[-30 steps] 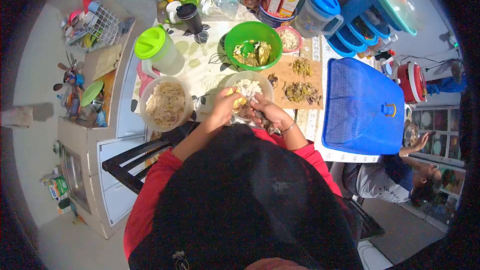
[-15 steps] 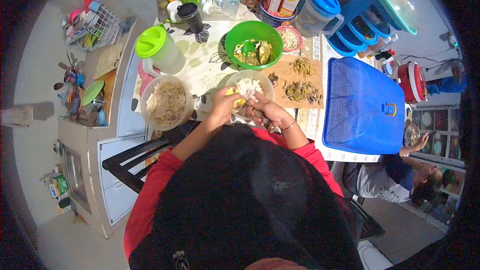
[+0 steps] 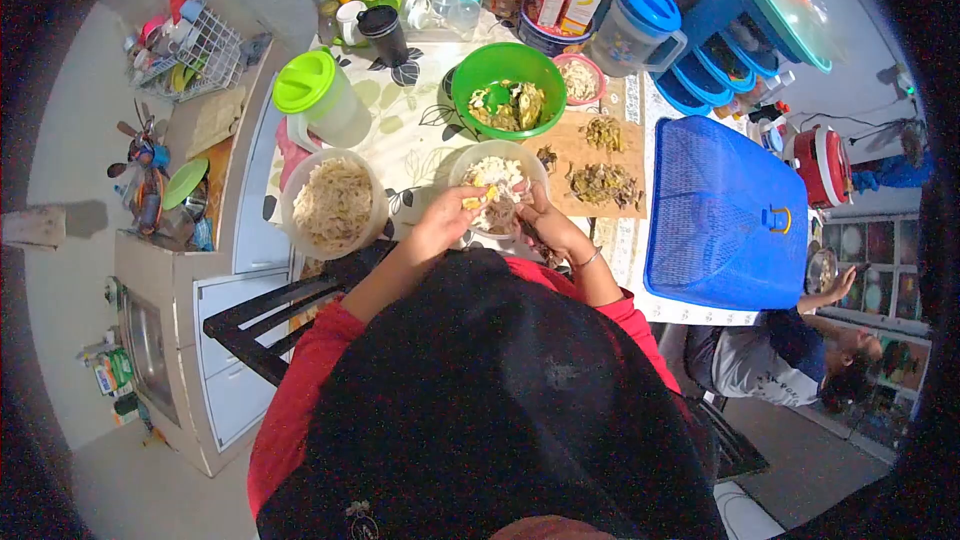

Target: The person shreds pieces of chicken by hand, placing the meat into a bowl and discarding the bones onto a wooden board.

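My left hand (image 3: 446, 217) is over the near-left rim of a whitish bowl (image 3: 539, 162), its fingers pinched on a small yellowish food piece (image 3: 474, 203). My right hand (image 3: 552, 224) is at the bowl's right side with curled fingers, and a dark brownish stringy piece (image 3: 533, 241) shows beneath it. Whether that hand grips it is hard to see. Pale shredded food (image 3: 494, 174) lies in the bowl between my hands. To the left stands a larger bowl (image 3: 379, 215) full of beige shreds. Behind is a green bowl (image 3: 461, 95) with yellow-brown leafy chunks.
Brown scraps (image 3: 605, 185) lie on a tan board (image 3: 575, 140) to the right, beside a blue mesh cover (image 3: 725, 220). A green-lidded pitcher (image 3: 335, 110), a black tumbler (image 3: 382, 35) and a blue-lidded pitcher (image 3: 640, 30) stand farther back. Another person (image 3: 765, 355) is at the far right.
My hands have drawn slightly apart over the bowl. The white clump that was between my fingers now appears down in the bowl, and more of its contents shows.
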Motion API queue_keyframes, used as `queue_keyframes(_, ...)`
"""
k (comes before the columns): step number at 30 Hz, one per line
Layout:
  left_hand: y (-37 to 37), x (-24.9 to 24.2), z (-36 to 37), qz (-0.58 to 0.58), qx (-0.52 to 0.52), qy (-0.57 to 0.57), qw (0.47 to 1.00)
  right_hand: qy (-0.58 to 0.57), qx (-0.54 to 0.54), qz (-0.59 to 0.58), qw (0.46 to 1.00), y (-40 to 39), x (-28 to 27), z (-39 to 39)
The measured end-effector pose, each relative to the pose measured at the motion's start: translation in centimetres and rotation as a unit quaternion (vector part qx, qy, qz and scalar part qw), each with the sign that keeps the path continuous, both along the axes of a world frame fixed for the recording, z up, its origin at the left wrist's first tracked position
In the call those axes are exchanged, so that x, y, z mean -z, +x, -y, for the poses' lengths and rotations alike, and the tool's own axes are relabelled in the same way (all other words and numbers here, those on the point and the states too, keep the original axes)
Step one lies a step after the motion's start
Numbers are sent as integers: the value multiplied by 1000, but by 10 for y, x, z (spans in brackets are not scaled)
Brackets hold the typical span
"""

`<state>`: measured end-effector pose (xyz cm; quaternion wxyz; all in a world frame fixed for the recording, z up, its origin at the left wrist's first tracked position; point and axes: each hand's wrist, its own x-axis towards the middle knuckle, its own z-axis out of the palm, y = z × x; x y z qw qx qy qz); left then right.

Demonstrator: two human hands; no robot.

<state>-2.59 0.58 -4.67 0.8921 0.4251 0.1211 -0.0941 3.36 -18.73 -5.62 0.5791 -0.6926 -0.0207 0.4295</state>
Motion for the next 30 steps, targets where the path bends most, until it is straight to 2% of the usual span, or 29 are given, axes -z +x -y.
queue_keyframes(2,1,-7,0,-16,28,-16,999,114,10,-60,992,-7,-24,-3)
queue_keyframes(3,14,3,-5,-107,53,-86,989,169,13,-89,981,-10,-31,-4)
queue_keyframes(4,21,8,-8,-197,78,-156,965,166,4,-105,981,-12,-32,-6)
queue_keyframes(7,20,15,-3,-176,77,-150,970,196,11,-64,979,-15,-10,-12)
queue_keyframes(10,18,13,0,-176,34,-117,977,169,29,-67,983,-18,-8,-12)
queue_keyframes(14,16,14,4,-106,39,-14,994,155,37,-71,985,-17,-3,-11)
queue_keyframes(17,7,6,7,-28,21,81,996,231,88,-174,953,-16,-23,-12)
queue_keyframes(20,9,25,2,23,33,187,981,270,67,-207,938,-15,-29,-9)
queue_keyframes(23,6,16,4,44,39,197,979,205,39,-107,972,-21,-24,-14)
queue_keyframes(24,7,18,3,33,48,166,984,193,26,-92,977,-19,-22,-14)
queue_keyframes(27,14,22,-2,5,91,168,981,118,17,-29,992,-20,-19,-14)
queue_keyframes(29,20,24,-3,-64,68,93,991,58,-30,137,988,-18,7,-12)
queue_keyframes(30,25,28,-1,-124,26,0,992,40,-48,161,985,-17,2,-12)
